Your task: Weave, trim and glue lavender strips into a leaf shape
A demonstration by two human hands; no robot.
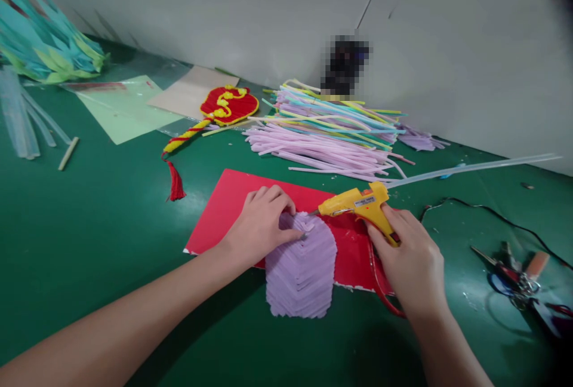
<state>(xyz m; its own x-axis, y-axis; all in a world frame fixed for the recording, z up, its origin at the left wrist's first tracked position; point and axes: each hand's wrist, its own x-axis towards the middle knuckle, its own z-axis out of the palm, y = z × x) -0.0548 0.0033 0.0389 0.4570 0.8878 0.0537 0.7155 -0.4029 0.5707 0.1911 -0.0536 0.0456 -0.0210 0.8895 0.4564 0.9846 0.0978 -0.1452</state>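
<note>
A lilac panel of chenille stems laid in a chevron pattern, rounded at the top, rests partly on a red sheet. My left hand grips the panel's upper left edge, thumb on top and fingers curled over the far side. Wrapped around the handle of a yellow hot glue gun is my right hand. The gun's nozzle points left at the panel's top edge, close to my left fingertips. A long clear glue stick juts from its back. My palm hides part of the handle.
Behind the red sheet lies a pile of pastel chenille stems. A red and yellow fan with a tassel sits to its left. Keys and a black cable lie at right. More glue sticks are at far left.
</note>
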